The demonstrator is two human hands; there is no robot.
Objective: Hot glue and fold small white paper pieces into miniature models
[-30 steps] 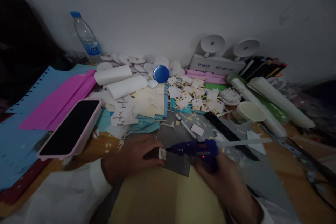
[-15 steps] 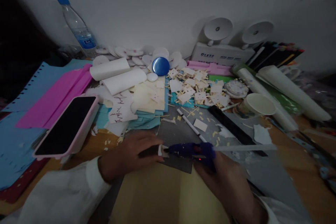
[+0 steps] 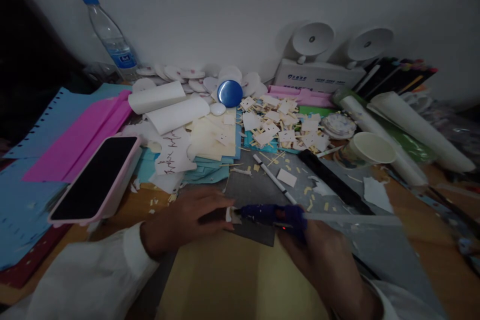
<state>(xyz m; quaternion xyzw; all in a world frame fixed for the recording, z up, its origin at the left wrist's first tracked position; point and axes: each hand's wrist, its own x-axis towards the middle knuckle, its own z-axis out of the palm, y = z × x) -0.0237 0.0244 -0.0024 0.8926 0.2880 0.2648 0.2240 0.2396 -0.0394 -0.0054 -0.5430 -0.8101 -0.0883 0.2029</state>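
My right hand [image 3: 328, 260] is wrapped round a dark blue hot glue gun [image 3: 272, 216], whose small red light glows. A clear glue stick [image 3: 348, 218] sticks out of its back end. The gun's nozzle points left and meets a small white piece [image 3: 229, 214] pinched between the thumb and fingers of my left hand [image 3: 191, 217]. What exactly that piece is cannot be made out. Both hands are above a grey mat [image 3: 247, 190], with a yellowish sheet [image 3: 225, 280] closest to me. Behind them lie a white pen [image 3: 273, 178] and a small white card square [image 3: 287, 177].
Many small paper pieces with stick legs [image 3: 279, 125] are heaped at the back. A phone [image 3: 97, 175] lies left on coloured paper. Further right are a black strip [image 3: 333, 180], a paper cup [image 3: 367, 149] and paper rolls [image 3: 420, 130]. A water bottle [image 3: 112, 35] stands back left.
The glue gun has shifted very slightly left, its nozzle now closer against the small white piece. The left hand stays almost still; the view has tilted a touch.
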